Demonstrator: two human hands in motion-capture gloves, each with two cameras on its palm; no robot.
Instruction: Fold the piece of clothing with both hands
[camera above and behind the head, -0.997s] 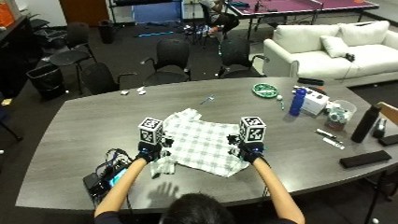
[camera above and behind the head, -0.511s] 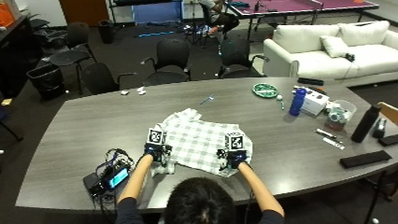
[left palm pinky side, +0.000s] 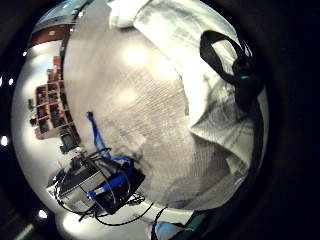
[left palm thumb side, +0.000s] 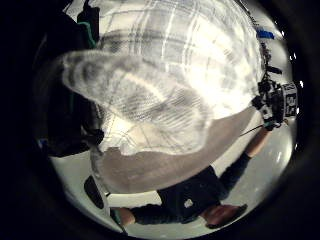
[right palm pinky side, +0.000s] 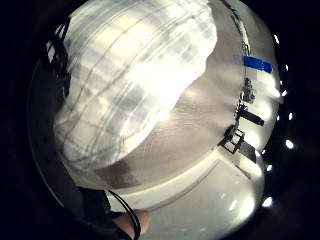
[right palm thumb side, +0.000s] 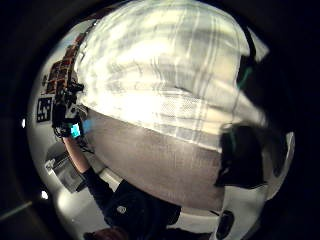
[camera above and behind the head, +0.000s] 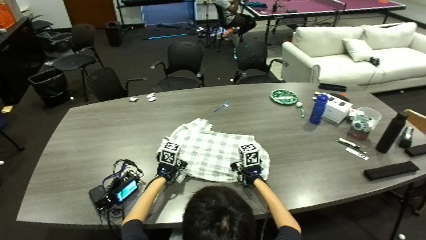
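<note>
Grey-and-white plaid cloth garment (camera above and behind the head: 216, 150) spread on grey oval table (camera above and behind the head: 86, 130).
Near edge pinched by left hand (camera above and behind the head: 166, 170) and right hand (camera above and behind the head: 247, 174); lifted hem visible beside left palm; no legible writing.

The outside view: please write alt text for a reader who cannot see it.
A person at a grey table holds the near edge of a checked shirt, left hand and right hand at its two near corners. A blue bottle and a green dish stand farther right.
</note>
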